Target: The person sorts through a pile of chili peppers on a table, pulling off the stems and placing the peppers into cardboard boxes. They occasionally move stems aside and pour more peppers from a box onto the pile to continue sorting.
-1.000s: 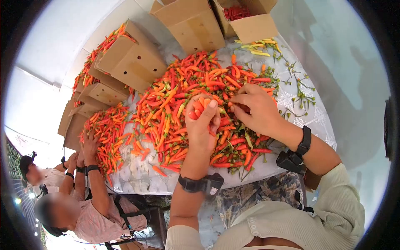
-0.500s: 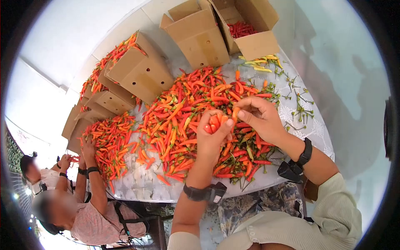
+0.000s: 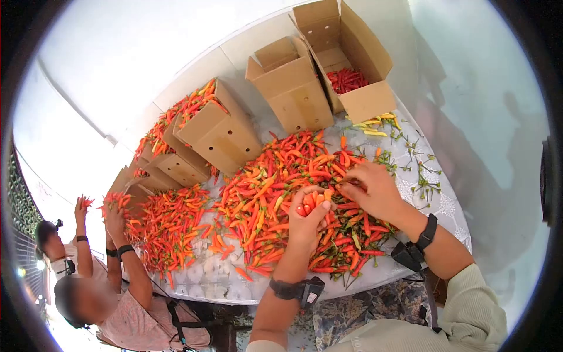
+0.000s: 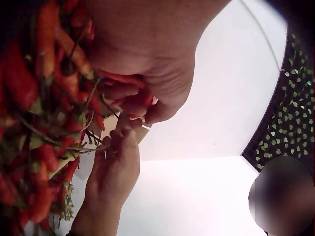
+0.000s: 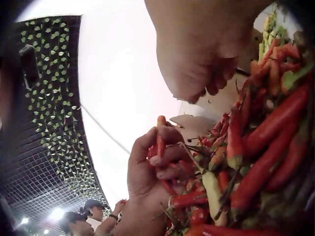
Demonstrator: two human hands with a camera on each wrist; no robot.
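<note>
A small bunch of chillies (image 3: 309, 200), red and orange, stands upright in the grip of the left hand (image 3: 308, 224), tips poking out on top. Just beneath lies the broad heap of chillies (image 3: 264, 193), red, orange and green-stemmed, with the right hand (image 3: 375, 190) resting on it.

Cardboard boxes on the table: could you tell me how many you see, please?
5: the open box far right, the next box leftward, a third, a fourth, and a part-hidden fifth at the far left; others may be hidden.

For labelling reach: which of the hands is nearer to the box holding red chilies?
Right. The right hand is on the chili pile, in front of the box; the left hand grips a bunch of chilies farther back, toward the person.
</note>
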